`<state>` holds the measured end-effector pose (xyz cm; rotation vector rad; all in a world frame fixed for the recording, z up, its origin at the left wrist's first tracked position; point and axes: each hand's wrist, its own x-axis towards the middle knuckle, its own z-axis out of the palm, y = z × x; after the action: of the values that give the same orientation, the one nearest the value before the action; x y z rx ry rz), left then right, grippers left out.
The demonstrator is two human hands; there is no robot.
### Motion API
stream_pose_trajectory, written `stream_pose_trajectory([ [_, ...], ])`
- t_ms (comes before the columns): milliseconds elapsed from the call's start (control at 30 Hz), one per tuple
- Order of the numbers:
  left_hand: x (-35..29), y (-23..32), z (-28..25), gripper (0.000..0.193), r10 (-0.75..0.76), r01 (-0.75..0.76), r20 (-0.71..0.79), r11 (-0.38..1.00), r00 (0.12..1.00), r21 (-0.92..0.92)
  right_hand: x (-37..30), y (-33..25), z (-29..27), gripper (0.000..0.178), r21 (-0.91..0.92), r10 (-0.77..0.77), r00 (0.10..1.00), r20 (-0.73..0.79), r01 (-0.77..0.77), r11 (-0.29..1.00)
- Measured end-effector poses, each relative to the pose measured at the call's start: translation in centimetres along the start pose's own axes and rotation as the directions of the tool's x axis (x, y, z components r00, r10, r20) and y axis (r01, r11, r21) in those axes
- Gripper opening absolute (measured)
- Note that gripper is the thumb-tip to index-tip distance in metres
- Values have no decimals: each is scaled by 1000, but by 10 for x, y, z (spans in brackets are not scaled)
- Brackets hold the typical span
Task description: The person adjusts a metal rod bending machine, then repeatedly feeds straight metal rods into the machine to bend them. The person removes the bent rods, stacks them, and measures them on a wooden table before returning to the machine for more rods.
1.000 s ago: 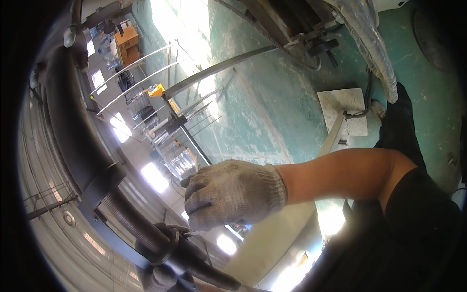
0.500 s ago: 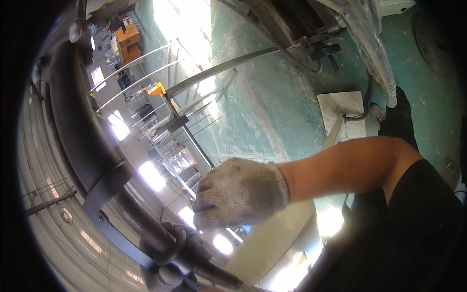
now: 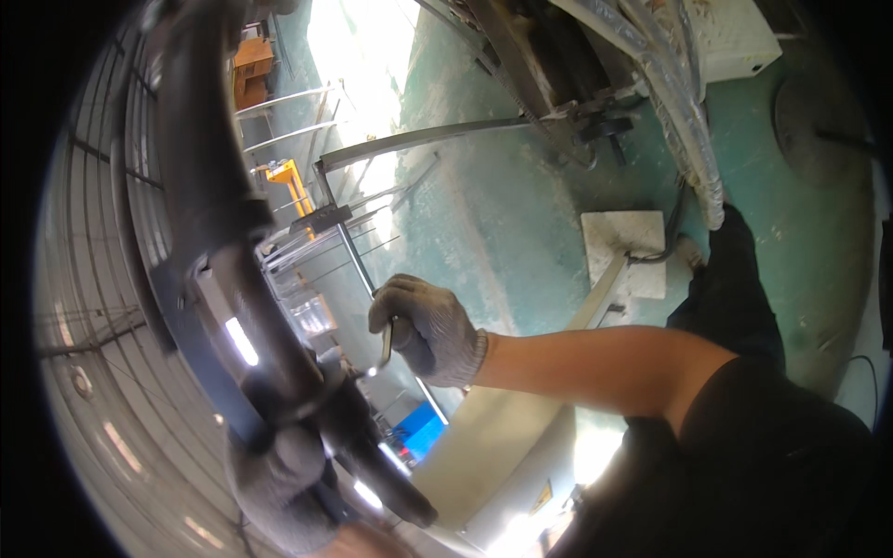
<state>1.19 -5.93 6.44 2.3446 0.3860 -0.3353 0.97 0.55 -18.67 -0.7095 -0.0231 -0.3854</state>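
A gloved right hand, my right hand (image 3: 430, 327), is closed around a bent shiny metal rod (image 3: 385, 352) that looks like a hex key. The rod's lower end points at the dark round collar (image 3: 321, 395) of a shaft (image 3: 265, 316). Below that collar, my left hand (image 3: 279, 488), in a grey glove, is curled against the dark metal parts. What its fingers grip is hidden. A thick black cylinder (image 3: 200, 121) runs above the shaft. Beside them lies a flat dark blue bar (image 3: 200, 349), and a dark tapered piece (image 3: 386, 484) sticks out beyond the collar.
A pale panel (image 3: 493, 446) stands below my right forearm. Past it are a white square base plate (image 3: 625, 251) on the green floor, wrapped hoses (image 3: 674, 112) and a dark machine frame (image 3: 549, 65). A yellow stand (image 3: 291, 181) and metal racks are farther off.
My right hand has moved up, and the bent metal rod now shows in it. My left hand has come farther into view beside the collar. The whole view has shifted.
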Motion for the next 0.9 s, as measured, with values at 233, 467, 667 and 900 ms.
stream_pose_trajectory([
  [233,-16,6,-4,73,33,-40,-136,998,990,-44,-19,-25,27,8,-198,236,967,-98,-252,947],
  [467,-18,4,-19,38,38,-35,-62,998,997,49,-23,-19,33,34,-207,244,960,-140,-270,940],
  [667,-17,10,-22,36,30,-21,-85,994,996,106,-31,-44,33,25,-571,289,948,-134,-313,759],
  [900,-14,0,-28,41,125,-124,52,992,991,-21,-41,-87,17,55,-295,631,754,-184,-655,696],
])
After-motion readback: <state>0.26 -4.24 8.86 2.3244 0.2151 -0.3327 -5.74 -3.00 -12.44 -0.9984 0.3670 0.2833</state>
